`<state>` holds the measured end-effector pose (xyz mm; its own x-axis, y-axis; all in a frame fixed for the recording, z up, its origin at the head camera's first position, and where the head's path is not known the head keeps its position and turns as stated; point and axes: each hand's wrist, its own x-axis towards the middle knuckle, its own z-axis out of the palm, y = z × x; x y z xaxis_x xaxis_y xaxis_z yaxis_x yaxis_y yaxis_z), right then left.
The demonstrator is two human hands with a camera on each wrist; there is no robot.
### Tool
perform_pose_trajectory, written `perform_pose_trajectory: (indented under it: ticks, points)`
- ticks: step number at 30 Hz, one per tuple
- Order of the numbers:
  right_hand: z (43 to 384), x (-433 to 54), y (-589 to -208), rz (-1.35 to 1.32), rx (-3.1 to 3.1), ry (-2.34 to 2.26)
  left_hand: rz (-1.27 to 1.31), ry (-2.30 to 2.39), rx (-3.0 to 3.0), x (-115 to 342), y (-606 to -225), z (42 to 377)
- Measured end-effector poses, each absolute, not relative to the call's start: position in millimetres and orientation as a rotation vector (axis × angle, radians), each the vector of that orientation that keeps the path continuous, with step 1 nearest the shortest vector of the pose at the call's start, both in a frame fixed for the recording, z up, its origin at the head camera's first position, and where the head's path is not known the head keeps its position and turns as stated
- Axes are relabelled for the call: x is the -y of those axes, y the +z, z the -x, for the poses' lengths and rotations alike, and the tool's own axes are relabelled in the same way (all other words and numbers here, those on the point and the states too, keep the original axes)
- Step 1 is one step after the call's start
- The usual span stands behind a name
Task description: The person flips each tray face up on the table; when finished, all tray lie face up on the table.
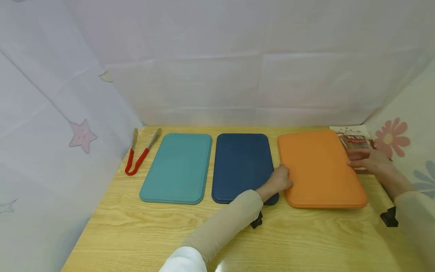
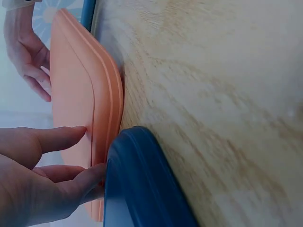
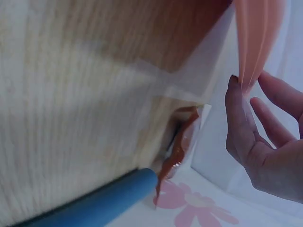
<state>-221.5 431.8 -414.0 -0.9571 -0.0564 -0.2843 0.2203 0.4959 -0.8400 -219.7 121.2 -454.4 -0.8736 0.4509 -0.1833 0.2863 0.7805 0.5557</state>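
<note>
An orange rounded rectangular board (image 1: 321, 170) is held between both hands at the right of the table. My left hand (image 1: 280, 178) pinches its left edge, thumb on top and fingers at the rim, close beside the dark blue board (image 1: 242, 166). On the opposite edge, my right hand (image 1: 374, 162) grips with thumb and fingers on either side. The right wrist view shows the orange board's edge (image 3: 255, 42) raised off the table, its shadow below. A clear-and-brown package (image 1: 355, 141) lies behind the right hand, partly covered by the hand and board.
A teal board (image 1: 176, 168) lies left of the dark blue one. Red-handled tongs (image 1: 139, 160) lie spread at the far left. A blue rounded bar-like object (image 3: 104, 196) lies near the package in the right wrist view. Patterned cloth walls (image 1: 210, 75) enclose the wooden table (image 1: 142, 238).
</note>
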Motion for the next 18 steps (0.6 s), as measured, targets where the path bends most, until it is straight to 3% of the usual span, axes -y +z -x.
perform_pose_trajectory:
  ticks: [10,18]
  points:
    - [222,-434,-385,-0.149,-2.284,-1.513,-0.331,1.096,-2.505,-118,-455,223]
    - [224,-425,-362,-0.119,-1.921,-1.838,-0.229,1.318,-2.406,-117,-454,222]
